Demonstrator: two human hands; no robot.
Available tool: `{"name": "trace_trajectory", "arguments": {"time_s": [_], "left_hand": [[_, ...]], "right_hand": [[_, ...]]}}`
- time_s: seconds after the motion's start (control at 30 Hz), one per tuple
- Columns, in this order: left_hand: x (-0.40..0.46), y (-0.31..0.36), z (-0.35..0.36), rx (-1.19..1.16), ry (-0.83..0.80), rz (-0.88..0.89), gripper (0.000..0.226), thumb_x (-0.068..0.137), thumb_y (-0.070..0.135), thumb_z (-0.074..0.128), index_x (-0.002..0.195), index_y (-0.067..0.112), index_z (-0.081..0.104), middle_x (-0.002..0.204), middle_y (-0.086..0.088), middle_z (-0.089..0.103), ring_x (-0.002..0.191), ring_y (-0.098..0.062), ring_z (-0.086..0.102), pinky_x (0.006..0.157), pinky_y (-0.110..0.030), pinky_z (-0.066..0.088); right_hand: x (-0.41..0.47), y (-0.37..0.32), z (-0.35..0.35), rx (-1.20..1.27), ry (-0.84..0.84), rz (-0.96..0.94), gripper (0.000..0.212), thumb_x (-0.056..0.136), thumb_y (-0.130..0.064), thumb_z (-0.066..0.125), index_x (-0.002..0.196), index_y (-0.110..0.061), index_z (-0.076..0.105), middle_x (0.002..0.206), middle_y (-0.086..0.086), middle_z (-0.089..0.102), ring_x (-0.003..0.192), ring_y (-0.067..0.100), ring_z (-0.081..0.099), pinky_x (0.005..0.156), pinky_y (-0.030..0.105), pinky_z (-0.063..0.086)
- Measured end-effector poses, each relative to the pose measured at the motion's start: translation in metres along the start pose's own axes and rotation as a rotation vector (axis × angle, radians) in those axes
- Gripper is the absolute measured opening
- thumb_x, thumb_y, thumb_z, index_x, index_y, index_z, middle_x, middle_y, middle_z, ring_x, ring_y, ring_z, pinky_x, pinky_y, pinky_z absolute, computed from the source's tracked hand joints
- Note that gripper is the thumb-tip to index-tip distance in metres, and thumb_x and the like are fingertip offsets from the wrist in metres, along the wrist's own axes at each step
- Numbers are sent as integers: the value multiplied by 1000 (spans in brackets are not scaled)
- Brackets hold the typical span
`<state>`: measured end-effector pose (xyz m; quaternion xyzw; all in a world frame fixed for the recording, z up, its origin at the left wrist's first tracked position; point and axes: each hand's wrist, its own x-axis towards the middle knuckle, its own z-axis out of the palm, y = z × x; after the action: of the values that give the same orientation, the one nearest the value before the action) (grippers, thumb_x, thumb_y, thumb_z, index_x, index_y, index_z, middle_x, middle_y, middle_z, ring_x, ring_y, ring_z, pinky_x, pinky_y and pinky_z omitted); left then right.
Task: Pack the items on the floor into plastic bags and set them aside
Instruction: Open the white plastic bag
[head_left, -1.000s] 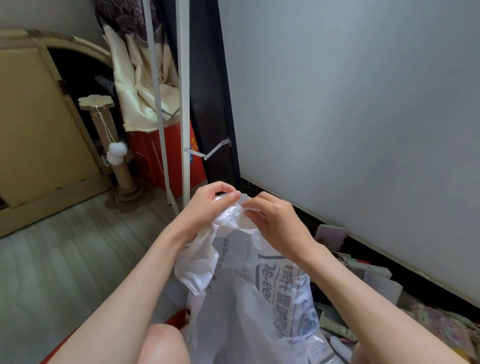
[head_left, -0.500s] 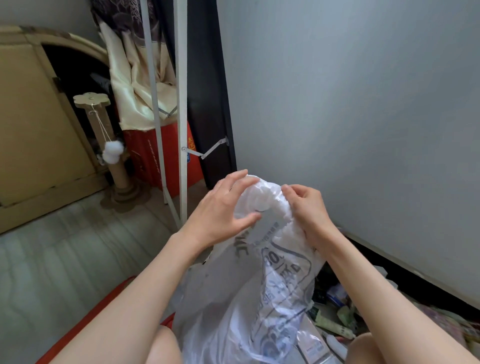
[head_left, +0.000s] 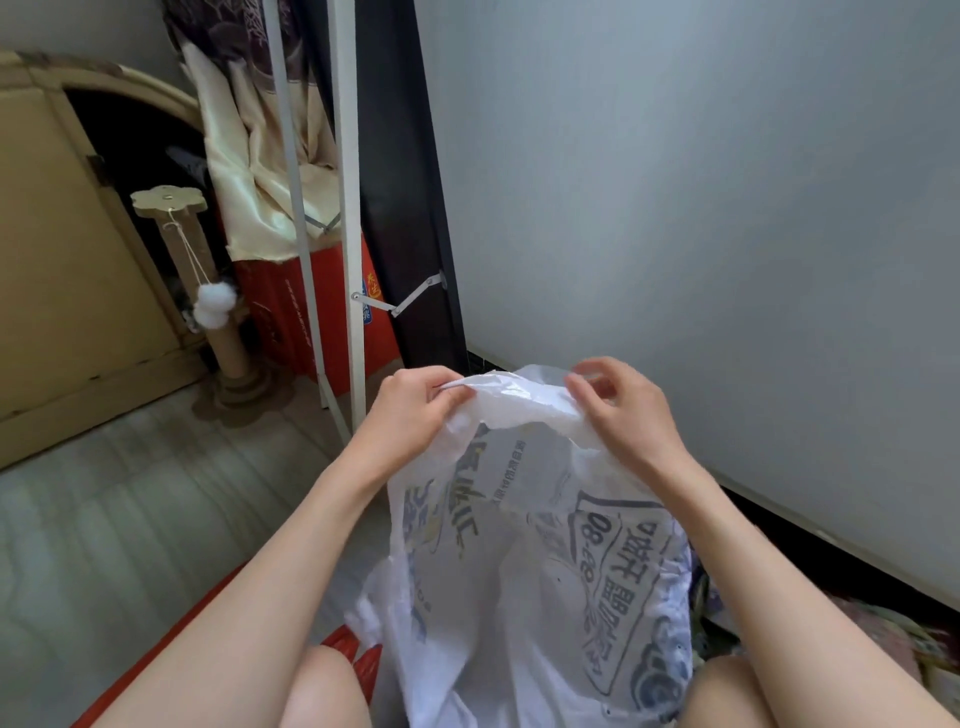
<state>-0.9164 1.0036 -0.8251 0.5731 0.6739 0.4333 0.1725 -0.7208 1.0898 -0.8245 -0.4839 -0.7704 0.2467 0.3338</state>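
1. A white plastic bag (head_left: 524, 561) with dark printed lettering hangs in front of the person, held up by its top edge between the two hands, its body falling between the knees.
2. The left hand (head_left: 415, 410) grips the left end of the bag's top edge; its fingers (head_left: 447, 402) are curled and pinch a thin fold of the plastic.
3. The right hand (head_left: 623, 410) holds the right end of the top edge; its thumb and fingers are bent over the bunched plastic, and the fingertips look slightly blurred.
4. The stretch of plastic between the hands is crumpled, and I cannot tell whether the bag's mouth is parted.
5. To the right of the bag, low against the wall, lie mixed small items (head_left: 883, 639) on the floor, partly hidden behind the right forearm.
6. A red object (head_left: 358, 657) shows at the bottom, just beside the left knee and touching the bag's lower left side.
7. Farther off on the pale floor (head_left: 104, 519) stands a cardboard scratching post (head_left: 208, 280) with a white pompom (head_left: 215, 301) hanging from a string.
8. Behind the post are a red box (head_left: 311, 312), cream fabric (head_left: 249, 171) draped over it, and a white metal frame (head_left: 348, 208) beside a dark panel (head_left: 410, 208).
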Motion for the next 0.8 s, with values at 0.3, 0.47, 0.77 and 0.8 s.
{"name": "trace_trajectory", "arguments": {"time_s": [0.3, 0.47, 0.77, 0.8], "left_hand": [[-3, 3, -5, -230, 3, -65, 4, 80, 23, 69, 79, 19, 70, 77, 4, 69, 67, 0, 61, 61, -17, 48], [-3, -12, -16, -176, -53, -118, 5, 83, 22, 66, 85, 21, 71, 81, 9, 70, 77, -2, 65, 70, -17, 51], [-4, 3, -8, -21, 174, -49, 30, 82, 39, 63, 109, 29, 54, 94, 13, 58, 84, -2, 57, 70, -20, 46], [-5, 8, -2, 4, 89, -38, 38, 81, 40, 65, 114, 29, 50, 97, 12, 57, 83, -4, 57, 70, -20, 46]], "right_hand": [[-11, -30, 30, 49, -160, -218, 21, 90, -8, 48, 89, -15, 68, 65, -4, 55, 65, 18, 47, 60, 28, 33], [-3, -25, 18, 165, -77, -17, 37, 92, -17, 48, 57, -10, 40, 53, -2, 33, 51, 12, 30, 49, 24, 25], [6, -6, 7, 233, 153, 264, 47, 95, -19, 42, 51, -16, 28, 50, -1, 28, 50, 13, 25, 51, 33, 20], [7, -5, 7, 281, 150, 311, 46, 96, -19, 40, 52, -16, 27, 51, 0, 27, 50, 14, 24, 50, 33, 20]]}}
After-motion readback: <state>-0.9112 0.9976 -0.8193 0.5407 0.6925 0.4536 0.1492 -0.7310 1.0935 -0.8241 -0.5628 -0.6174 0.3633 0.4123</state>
